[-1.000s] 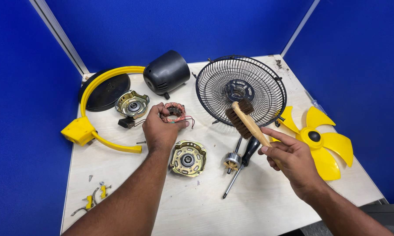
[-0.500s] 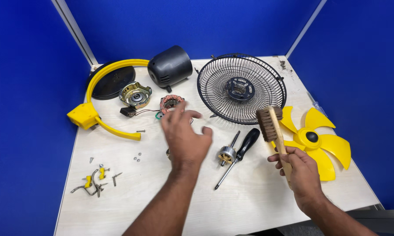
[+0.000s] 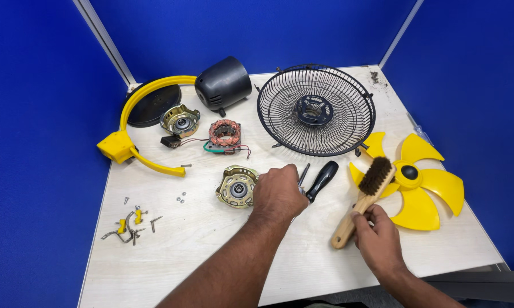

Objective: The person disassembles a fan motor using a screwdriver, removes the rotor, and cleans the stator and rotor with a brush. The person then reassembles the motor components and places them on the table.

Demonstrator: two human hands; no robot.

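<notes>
Left hand (image 3: 278, 194) closes its fingers over a metal part, hidden; right hand (image 3: 377, 231) grips the brush (image 3: 366, 197) by its handle; the screwdriver (image 3: 321, 179) at the left hand's 2 o'clock could get knocked and roll on the table (image 3: 302, 268).

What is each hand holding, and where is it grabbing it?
The right hand holds a wooden brush by its handle. The left hand covers something beside the screwdriver; its grip cannot be told.

On the table (image 3: 211, 262), the grille (image 3: 315, 109) lies behind the screwdriver (image 3: 322, 180), fan blade (image 3: 416, 182) right.
</notes>
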